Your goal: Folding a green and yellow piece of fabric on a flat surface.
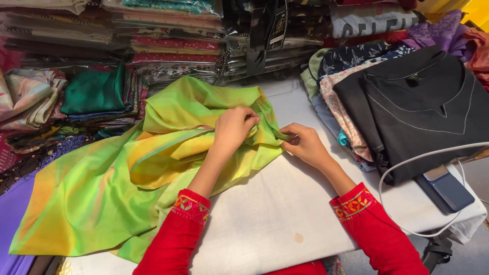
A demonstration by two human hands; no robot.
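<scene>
White table [285, 224] | crumpled green-yellow cloth [127, 188] | left hand [232, 127], right hand [304, 145]: fingers pinched on its edge

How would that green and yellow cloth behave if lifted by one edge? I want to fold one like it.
The green and yellow cloth would probably hang limp: it already lies in soft folds. Its sheen suggests it may slide easily. The left hand and right hand pinch its bunched edge, so it likely gathers easily.

White padded table, cloth on top

The white cloth-covered table [285, 214] bears a green-yellow silky fabric [102, 188] at left, a pile of folded garments topped by a black kurta [423, 107] at right, and a dark power bank [445, 188] with white cable [407, 162].
</scene>
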